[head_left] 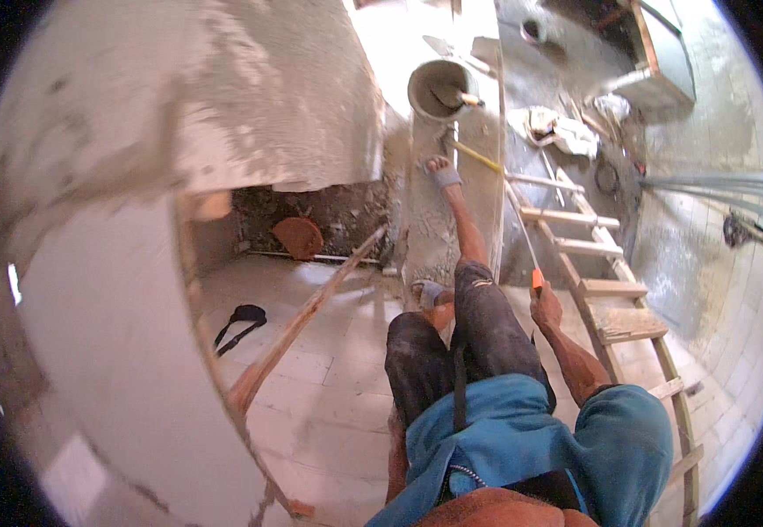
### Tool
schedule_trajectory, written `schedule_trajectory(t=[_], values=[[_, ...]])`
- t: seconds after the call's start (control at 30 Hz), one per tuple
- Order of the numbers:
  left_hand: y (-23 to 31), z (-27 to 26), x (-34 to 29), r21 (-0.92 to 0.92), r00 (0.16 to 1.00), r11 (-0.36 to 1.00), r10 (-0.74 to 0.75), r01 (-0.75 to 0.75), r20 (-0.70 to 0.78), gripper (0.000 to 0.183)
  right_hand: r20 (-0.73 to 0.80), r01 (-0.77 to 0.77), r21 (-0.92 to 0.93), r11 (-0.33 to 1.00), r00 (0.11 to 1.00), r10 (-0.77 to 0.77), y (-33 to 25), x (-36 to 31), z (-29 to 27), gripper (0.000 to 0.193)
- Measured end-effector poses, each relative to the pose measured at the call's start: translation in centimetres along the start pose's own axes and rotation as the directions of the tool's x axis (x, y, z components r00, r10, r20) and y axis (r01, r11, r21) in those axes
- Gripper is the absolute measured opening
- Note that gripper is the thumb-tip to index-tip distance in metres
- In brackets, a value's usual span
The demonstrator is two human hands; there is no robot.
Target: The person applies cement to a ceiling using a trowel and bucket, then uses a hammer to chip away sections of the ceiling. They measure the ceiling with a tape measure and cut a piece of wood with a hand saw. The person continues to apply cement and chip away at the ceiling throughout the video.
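My right hand [546, 307] is closed around a long, thin tool [537, 279] with an orange part at the grip. Its narrow pale length points forward beside the wooden ladder [585, 246]; I cannot make out its exact kind. My left arm [396, 457] hangs down beside my left thigh, and its fingers are hidden. Ahead, a round bucket [414, 98] stands on a grey, dusty ledge [425, 224], with a light-handled tool [469, 99] inside. A yellow stick-like piece [476, 156] reaches from near my front foot toward the ladder.
The ladder runs along my right. On the left stand a rough plastered wall [276, 97] and a slanting wooden pole [307, 312]. A black strap-like item [243, 323] lies on the tiled floor, and a reddish round piece [298, 238] in rubble. White sacks [557, 130] lie far right.
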State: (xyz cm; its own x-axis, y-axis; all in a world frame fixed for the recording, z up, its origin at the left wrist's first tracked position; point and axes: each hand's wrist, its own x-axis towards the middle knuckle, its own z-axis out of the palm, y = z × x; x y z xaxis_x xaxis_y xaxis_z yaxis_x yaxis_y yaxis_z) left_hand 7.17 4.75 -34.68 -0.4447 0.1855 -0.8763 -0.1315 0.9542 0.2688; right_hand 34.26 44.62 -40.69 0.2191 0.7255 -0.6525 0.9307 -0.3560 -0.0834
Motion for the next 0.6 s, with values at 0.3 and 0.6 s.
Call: schedule_trajectory(t=[0.3, 0.6], values=[[1.9, -2.6, -0.9, -0.266, 0.879, 0.839, 0.437, -0.475, -0.19, 0.047, -0.282, 0.386, 0.798, 0.463, 0.918, -0.278, -5.1, -5.9, -15.5, 0.035], [12.6, -0.8, 4.1, 0.287, 0.55, 0.658, 0.746, -0.696, -0.375, 0.038, -0.413, 0.122, 0.908, -0.4, 0.417, -0.81, -19.3, -19.2, -37.0, 0.026]])
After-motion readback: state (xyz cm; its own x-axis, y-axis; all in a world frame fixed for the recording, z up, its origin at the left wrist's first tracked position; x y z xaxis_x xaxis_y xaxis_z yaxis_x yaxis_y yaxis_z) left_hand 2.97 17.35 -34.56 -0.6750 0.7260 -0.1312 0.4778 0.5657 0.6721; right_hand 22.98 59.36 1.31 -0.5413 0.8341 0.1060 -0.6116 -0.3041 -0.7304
